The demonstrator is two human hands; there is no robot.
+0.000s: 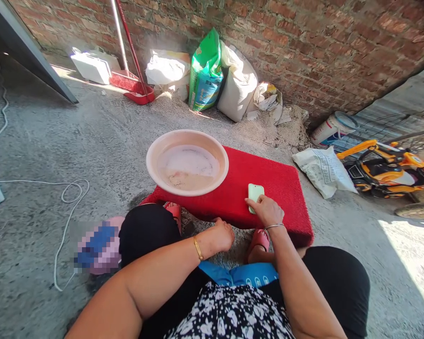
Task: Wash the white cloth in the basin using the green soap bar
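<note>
A red cloth-covered bench (268, 165) stands low in front of my knees. On its right half lies a pale green phone (256, 190), or something shaped like one, with rounded corners. My right hand (269, 210) is closed over the phone's lower right edge, its thumb lying across the lower part. My left hand (223, 235) hangs by the bench's near edge, fingers curled in and nothing showing in them. A wide pinkish basin (187, 189) rests on the bench's left part, holding cloudy water with pale brown matter at the near side.
Along the brick wall stand a red dustpan (141, 95), a green bag (205, 75) and a white sack (237, 89). At the right lie a flattened bag (323, 170) and a yellow-black ride-on toy (388, 167). A white cable (70, 221) loops over the floor on the left.
</note>
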